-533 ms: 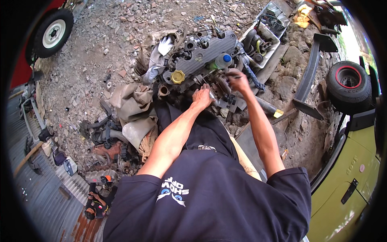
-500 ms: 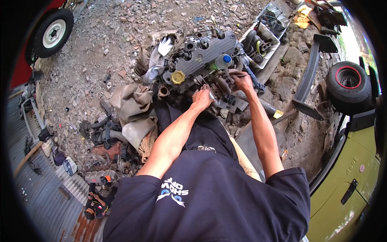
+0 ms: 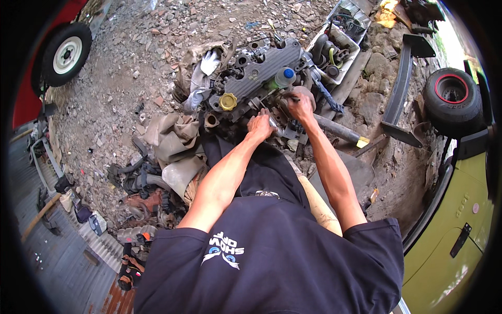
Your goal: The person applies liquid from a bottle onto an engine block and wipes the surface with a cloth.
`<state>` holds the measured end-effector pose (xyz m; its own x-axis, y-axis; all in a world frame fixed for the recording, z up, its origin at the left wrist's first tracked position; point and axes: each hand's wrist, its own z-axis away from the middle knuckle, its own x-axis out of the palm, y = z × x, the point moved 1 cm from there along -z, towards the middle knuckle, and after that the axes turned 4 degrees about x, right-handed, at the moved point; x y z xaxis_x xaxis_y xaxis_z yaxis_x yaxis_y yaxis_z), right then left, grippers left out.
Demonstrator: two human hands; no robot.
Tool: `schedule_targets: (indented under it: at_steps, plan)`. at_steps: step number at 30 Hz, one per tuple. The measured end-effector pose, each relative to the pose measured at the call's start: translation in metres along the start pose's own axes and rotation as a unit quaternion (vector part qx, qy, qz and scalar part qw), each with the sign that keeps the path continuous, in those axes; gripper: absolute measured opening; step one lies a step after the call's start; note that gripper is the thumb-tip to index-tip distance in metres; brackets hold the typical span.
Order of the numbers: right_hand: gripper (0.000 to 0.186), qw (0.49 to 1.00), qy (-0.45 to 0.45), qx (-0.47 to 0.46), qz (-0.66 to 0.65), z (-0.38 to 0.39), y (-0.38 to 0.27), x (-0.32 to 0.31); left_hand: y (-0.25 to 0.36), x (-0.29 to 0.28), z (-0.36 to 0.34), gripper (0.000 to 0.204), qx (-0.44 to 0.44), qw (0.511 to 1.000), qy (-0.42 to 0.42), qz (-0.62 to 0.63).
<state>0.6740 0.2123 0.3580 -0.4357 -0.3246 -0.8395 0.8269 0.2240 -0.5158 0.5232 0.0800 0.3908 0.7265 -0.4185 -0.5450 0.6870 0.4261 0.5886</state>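
Engine (image 3: 256, 83) sits on stony ground, top middle, yellow cap (image 3: 227, 101) on its left end. Left hand (image 3: 260, 127) curled on engine's near edge, pressing small metal part; what it grips, cannot tell. Right hand (image 3: 300, 106) closed around thin dark tool (image 3: 285, 96) at engine's right end. Best: left hand holds steady, right hand turns slow, tool straight. Tray (image 3: 340, 39) of parts at far right.
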Motion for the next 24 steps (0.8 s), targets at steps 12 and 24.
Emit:
schedule_targets:
  at_steps: [12, 24]
  plan:
    - [0.021, 0.996, -0.086, -0.009, 0.017, -0.003, -0.019, -0.027, -0.003, 0.003, -0.002, 0.085, -0.006, 1.0, 0.002, 0.008]
    - [0.022, 0.996, -0.044, -0.077, 0.016, -0.006, -0.007, -0.031, 0.008, -0.009, 0.003, 0.084, -0.045, 0.998, -0.025, 0.021]
